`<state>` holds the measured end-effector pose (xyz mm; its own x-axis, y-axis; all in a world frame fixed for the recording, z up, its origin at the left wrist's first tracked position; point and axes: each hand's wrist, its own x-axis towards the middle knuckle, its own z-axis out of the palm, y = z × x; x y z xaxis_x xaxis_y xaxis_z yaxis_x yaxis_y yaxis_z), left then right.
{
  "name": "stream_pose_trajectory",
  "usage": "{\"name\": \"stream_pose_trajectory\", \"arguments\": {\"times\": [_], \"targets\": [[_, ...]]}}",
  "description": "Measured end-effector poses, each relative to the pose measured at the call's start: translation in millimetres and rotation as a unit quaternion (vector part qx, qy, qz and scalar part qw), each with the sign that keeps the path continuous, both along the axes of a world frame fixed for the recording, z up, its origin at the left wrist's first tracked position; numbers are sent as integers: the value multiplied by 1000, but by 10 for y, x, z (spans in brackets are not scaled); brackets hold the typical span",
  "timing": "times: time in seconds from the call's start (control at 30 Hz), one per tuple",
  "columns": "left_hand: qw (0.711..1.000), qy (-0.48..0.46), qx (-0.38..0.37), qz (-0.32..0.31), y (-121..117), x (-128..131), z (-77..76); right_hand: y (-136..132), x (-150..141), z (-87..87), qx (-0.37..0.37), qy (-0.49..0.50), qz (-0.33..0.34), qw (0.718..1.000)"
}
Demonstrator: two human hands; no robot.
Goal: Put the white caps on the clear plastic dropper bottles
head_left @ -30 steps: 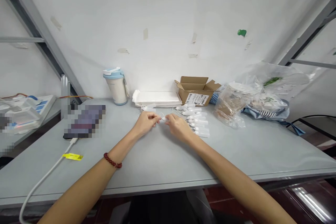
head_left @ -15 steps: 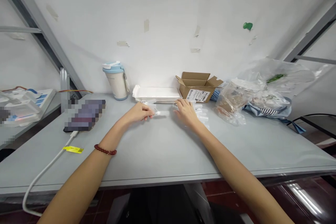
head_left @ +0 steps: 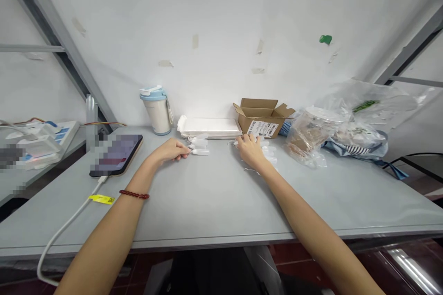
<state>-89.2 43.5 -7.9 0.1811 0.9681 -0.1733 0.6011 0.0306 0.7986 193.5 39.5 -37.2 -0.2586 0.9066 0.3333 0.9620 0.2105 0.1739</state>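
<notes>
My left hand (head_left: 171, 150) rests on the grey table (head_left: 207, 193), fingers curled, thumb and forefinger pinching the capped end of a small clear vial (head_left: 200, 151). That vial lies beside two similar vials (head_left: 199, 140) in front of a white tray (head_left: 207, 125). My right hand (head_left: 249, 150) reaches into a scatter of several more clear vials (head_left: 270, 150) close to an open cardboard box (head_left: 262, 117). Its fingertips are bent down onto one vial (head_left: 237, 142) there. A red bead bracelet is on my left wrist.
A blue-lidded white cup (head_left: 157, 110) stands at the back. A phone (head_left: 116, 154) with a white cable (head_left: 69, 226) lies at the left. Crumpled plastic bags (head_left: 332, 129) fill the back right. A grey frame post (head_left: 65, 41) slants at the left.
My hands have parted. The left carried a vial leftward down to the small group by the tray; the right moved back and right into the scattered vials by the box.
</notes>
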Motion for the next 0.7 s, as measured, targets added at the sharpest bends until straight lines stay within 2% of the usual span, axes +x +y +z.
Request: {"name": "stream_pose_trajectory", "arguments": {"times": [0.07, 0.17, 0.27, 0.37, 0.53, 0.63, 0.7], "targets": [[999, 39, 28, 9, 13, 8, -16, 14, -9, 0, -4, -8, -3, 1000], [985, 122, 114, 50, 52, 32, -52, 17, -23, -5, -19, -17, -5, 1000], [966, 144, 190, 96, 68, 107, -80, 12, -26, -12, -29, -25, -4, 999], [962, 129, 231, 69, 35, 213, -78, 6, -26, -1, -29, -33, 0, 999], [972, 127, 197, -16, -41, 322, -62, -28, -56, 66, -13, -22, 9, 1000], [979, 95, 181, -16, -63, 346, -62, -57, -81, 98, -8, -1, 23, 1000], [988, 38, 147, -3, -70, 362, -63, -73, -96, 105, -2, 24, 36, 999]]}}
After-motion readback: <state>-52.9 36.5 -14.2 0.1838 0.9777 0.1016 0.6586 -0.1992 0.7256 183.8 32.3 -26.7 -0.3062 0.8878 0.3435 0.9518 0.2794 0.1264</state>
